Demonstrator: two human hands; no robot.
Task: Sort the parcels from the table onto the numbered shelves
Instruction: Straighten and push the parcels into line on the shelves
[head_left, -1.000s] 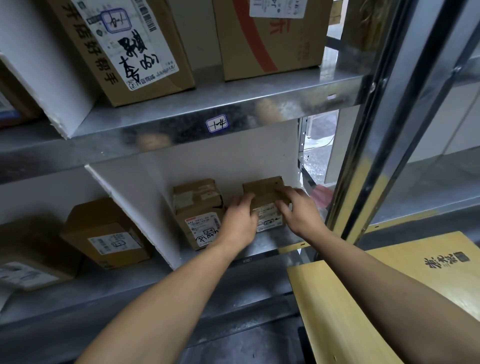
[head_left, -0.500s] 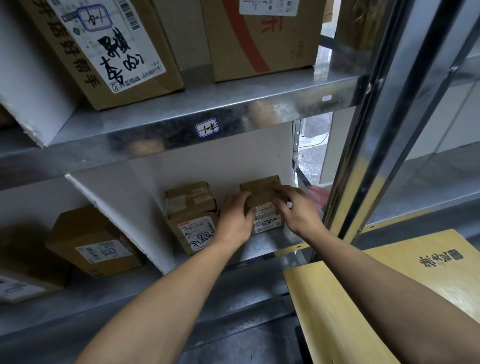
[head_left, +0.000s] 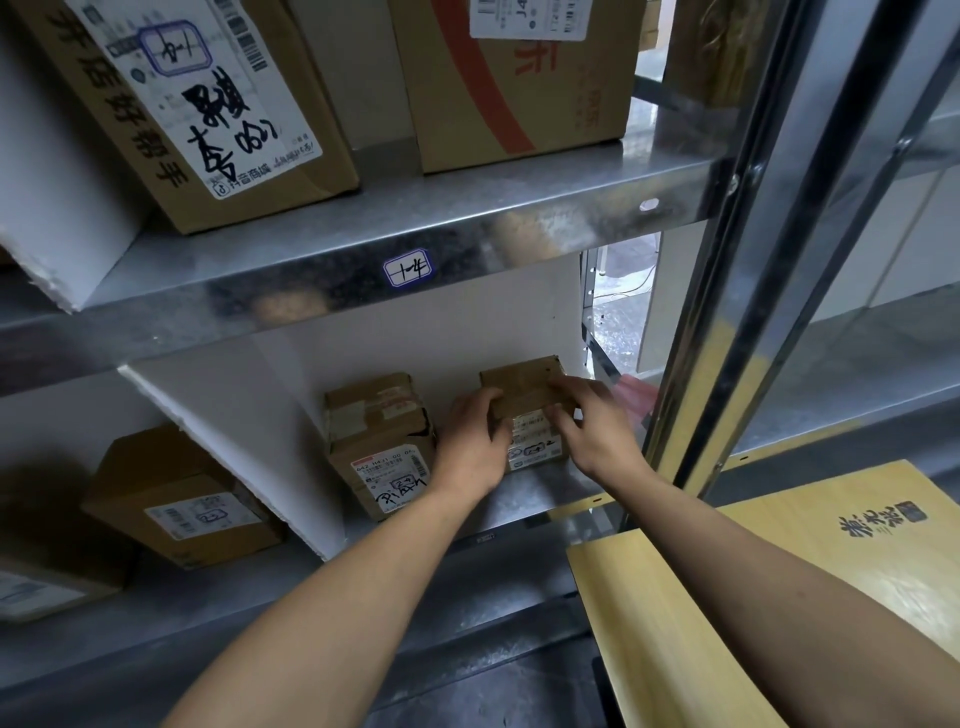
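Head view: left hand and right hand, fingers curled round the small parcel beside the taped box; only release seems left.

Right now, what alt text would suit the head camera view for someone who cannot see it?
A left hand and right hand grip a small cardboard parcel on a metal shelf, beside a second parcel. Bigger boxes sit on the shelf above.
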